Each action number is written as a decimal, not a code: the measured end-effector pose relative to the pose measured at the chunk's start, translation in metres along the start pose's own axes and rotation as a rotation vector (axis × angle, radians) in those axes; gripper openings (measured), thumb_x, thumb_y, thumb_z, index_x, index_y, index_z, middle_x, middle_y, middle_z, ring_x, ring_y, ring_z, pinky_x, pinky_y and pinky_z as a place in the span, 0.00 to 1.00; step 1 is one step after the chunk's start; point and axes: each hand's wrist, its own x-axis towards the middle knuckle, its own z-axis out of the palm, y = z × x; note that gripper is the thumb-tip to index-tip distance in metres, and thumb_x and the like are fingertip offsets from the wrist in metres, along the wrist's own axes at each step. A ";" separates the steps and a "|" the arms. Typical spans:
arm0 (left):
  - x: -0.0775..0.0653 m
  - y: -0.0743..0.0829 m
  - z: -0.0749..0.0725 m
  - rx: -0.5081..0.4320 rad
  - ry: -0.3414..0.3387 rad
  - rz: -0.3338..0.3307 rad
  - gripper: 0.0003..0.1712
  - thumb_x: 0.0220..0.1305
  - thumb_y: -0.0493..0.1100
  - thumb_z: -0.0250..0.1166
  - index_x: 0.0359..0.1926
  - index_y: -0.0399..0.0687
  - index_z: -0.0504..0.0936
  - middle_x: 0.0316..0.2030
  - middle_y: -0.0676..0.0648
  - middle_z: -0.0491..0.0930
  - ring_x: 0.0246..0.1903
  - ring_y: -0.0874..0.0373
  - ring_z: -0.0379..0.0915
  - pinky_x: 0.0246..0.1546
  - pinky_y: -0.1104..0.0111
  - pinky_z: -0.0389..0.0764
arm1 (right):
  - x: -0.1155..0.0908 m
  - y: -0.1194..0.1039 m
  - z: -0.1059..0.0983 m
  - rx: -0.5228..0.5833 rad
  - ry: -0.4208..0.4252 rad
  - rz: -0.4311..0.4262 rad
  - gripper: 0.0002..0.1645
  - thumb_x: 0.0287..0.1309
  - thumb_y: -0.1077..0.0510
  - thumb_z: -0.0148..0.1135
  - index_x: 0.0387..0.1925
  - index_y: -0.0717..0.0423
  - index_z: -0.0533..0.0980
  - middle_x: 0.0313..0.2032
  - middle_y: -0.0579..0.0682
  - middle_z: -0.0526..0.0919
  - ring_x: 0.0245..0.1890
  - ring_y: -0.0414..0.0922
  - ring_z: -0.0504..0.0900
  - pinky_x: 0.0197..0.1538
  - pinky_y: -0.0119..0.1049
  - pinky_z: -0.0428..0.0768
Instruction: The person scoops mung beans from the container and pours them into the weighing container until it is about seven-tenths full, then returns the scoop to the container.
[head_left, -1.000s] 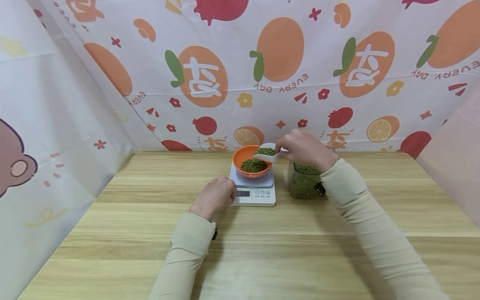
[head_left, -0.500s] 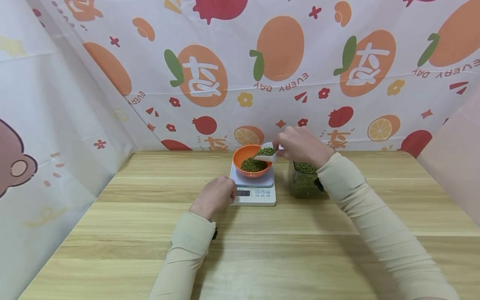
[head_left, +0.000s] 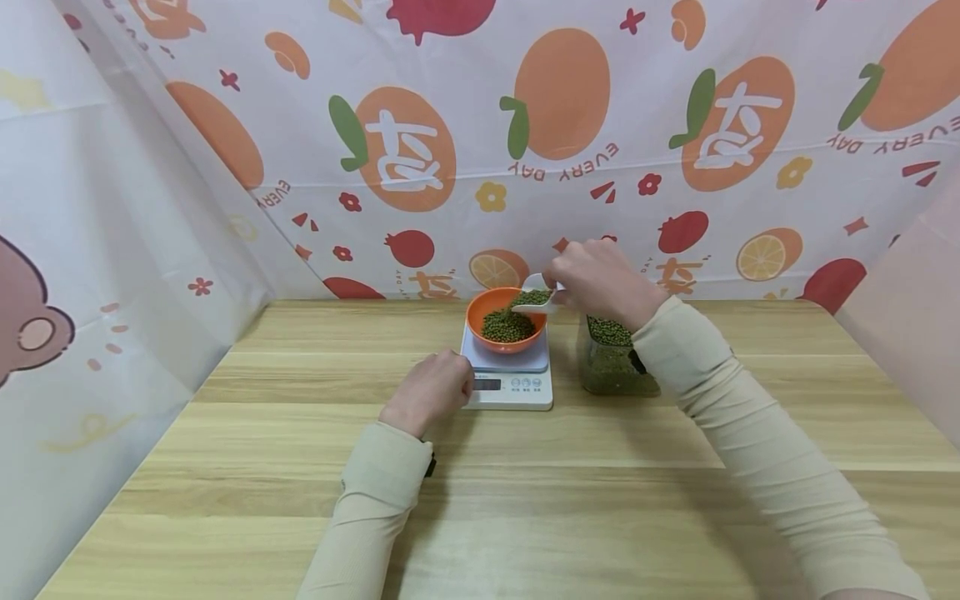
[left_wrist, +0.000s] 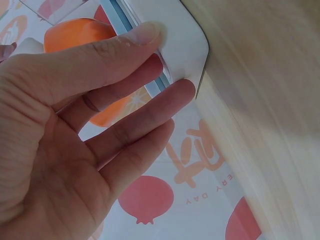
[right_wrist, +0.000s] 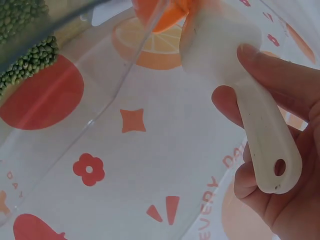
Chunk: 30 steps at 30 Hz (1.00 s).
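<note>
My right hand [head_left: 600, 279] grips the handle of a white scoop [right_wrist: 270, 140], with thumb and fingers around it. Small green beans [head_left: 534, 297] lie in the scoop, which tilts over the right rim of an orange bowl [head_left: 480, 315]. More green beans [head_left: 506, 327], likely mung beans, are heaped in the bowl. The bowl stands on a white kitchen scale [head_left: 517, 397] with a display and buttons. At the scale's front left corner is my left hand [head_left: 431, 392]; in the left wrist view its fairly straight fingers [left_wrist: 145, 115] and thumb touch the scale's edge.
A clear container [head_left: 617, 375] of green beans stands right of the scale, partly behind my right forearm. The wooden table [head_left: 525, 517] reaches back to a fruit-printed cloth [head_left: 465, 200]. Another printed cloth [head_left: 135, 275] hangs at the left.
My right hand and the scoop have risen slightly, and the scoop is tipped more toward the bowl. Fewer beans seem to lie in the scoop. My left hand has stayed by the scale.
</note>
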 end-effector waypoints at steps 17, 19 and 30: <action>0.001 -0.001 0.000 0.010 -0.006 -0.008 0.17 0.41 0.25 0.54 0.09 0.49 0.68 0.11 0.52 0.60 0.14 0.62 0.54 0.14 0.73 0.55 | 0.001 -0.002 -0.014 -0.125 0.026 -0.037 0.05 0.38 0.60 0.69 0.22 0.53 0.79 0.18 0.47 0.77 0.14 0.45 0.66 0.15 0.37 0.67; 0.001 -0.001 0.000 0.010 -0.003 -0.006 0.16 0.41 0.25 0.54 0.09 0.48 0.68 0.11 0.52 0.61 0.14 0.62 0.54 0.14 0.73 0.55 | 0.002 -0.002 -0.016 -0.140 0.023 -0.036 0.06 0.39 0.60 0.69 0.23 0.53 0.79 0.19 0.47 0.77 0.14 0.45 0.66 0.16 0.37 0.67; 0.001 -0.001 0.001 0.014 0.006 0.003 0.17 0.39 0.25 0.53 0.07 0.50 0.65 0.12 0.53 0.60 0.15 0.62 0.54 0.14 0.73 0.55 | 0.004 -0.001 -0.021 -0.193 0.060 -0.066 0.08 0.44 0.67 0.61 0.29 0.55 0.81 0.18 0.50 0.77 0.14 0.45 0.67 0.15 0.37 0.69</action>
